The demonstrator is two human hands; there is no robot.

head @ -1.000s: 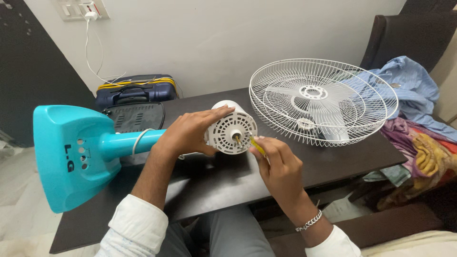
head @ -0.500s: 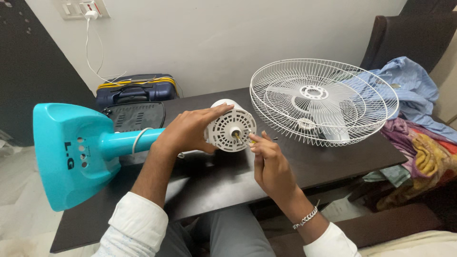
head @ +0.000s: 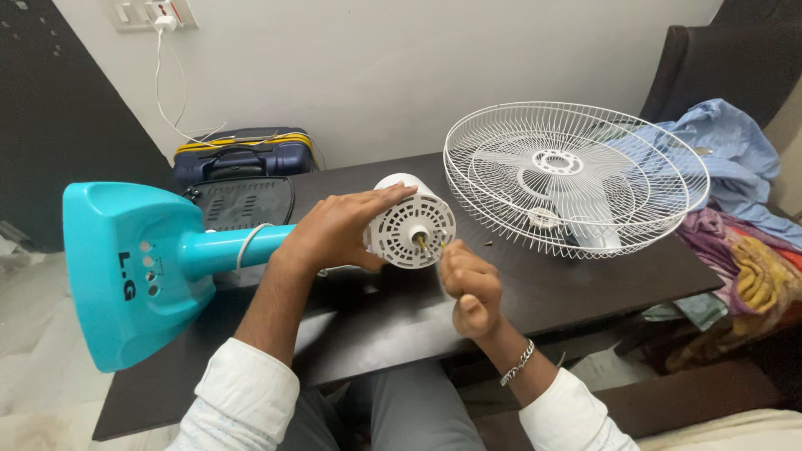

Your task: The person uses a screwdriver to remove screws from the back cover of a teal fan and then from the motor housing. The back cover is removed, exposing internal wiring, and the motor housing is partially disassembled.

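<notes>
Head view: only one cam, looks down at both hands over a dark table.
Left hand: palm + fingers wrapped over top and side of white fan motor housing; firm hold, arm comes in from lower left, white sleeve.
Right hand: loosely curled into a fist just in front of and below the motor face, not touching it; fingers drawn in, can't tell if anything is pinched inside. Metal bracelet at wrist.
Motor housing: round, vented face w/ short shaft sticking out at centre; sits above table's mid section, face turned toward the person.
Fan stand: teal neck runs left from motor to big teal base, base tipped on its side, hangs past table's left end. White cord loop around the neck.
Grille: white wire fan guard lies flat on table's right half, well apart from hands; white blades seen through it.
Behind: dark blue suitcase by wall, black vented cover near it, wall socket w/ white cable.
Right edge: blue cloth + coloured clothes piled beside table.
</notes>
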